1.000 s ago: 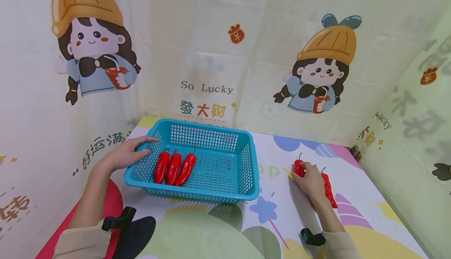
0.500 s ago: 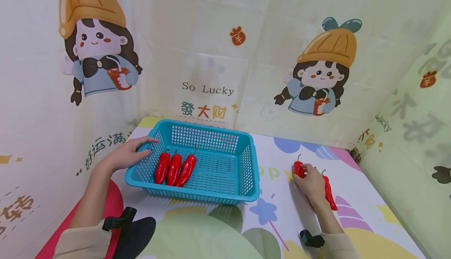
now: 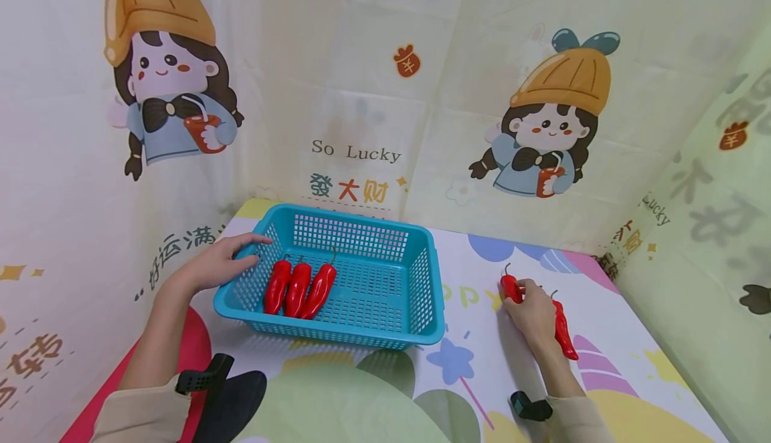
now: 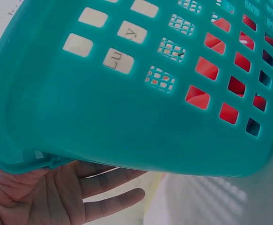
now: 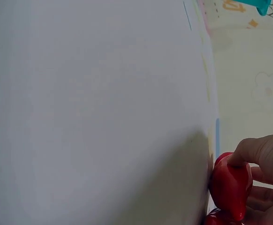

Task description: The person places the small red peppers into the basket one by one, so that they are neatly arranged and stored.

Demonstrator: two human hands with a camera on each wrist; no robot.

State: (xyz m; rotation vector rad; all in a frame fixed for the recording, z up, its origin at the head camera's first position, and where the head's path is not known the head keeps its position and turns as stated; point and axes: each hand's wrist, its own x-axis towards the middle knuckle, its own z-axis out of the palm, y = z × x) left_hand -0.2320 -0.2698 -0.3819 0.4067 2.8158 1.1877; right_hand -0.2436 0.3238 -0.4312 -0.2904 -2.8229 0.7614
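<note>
A blue-green plastic basket (image 3: 328,329) stands left of centre on the table. Three red chili peppers (image 3: 298,289) lie side by side in its left part. My left hand (image 3: 218,262) holds the basket's left rim; the left wrist view shows some fingers (image 4: 113,201) extending down outside the wall. Right of the basket, my right hand (image 3: 533,312) pinches another red chili pepper (image 3: 510,288) between thumb and fingers, low over the table. Its stem points away from me, and the hand hides its lower part. Beside that hand lies one more red chili pepper (image 3: 563,330).
A patterned cloth (image 3: 385,403) covers the table. Printed curtains (image 3: 434,122) hang close behind the basket and along both sides. Bare tabletop lies between the basket and my right hand. In the right wrist view, a corner of the basket (image 5: 260,4) shows at the top.
The pepper in my right hand has tilted slightly, its stem end shifting left. My left hand and the basket stay in place.
</note>
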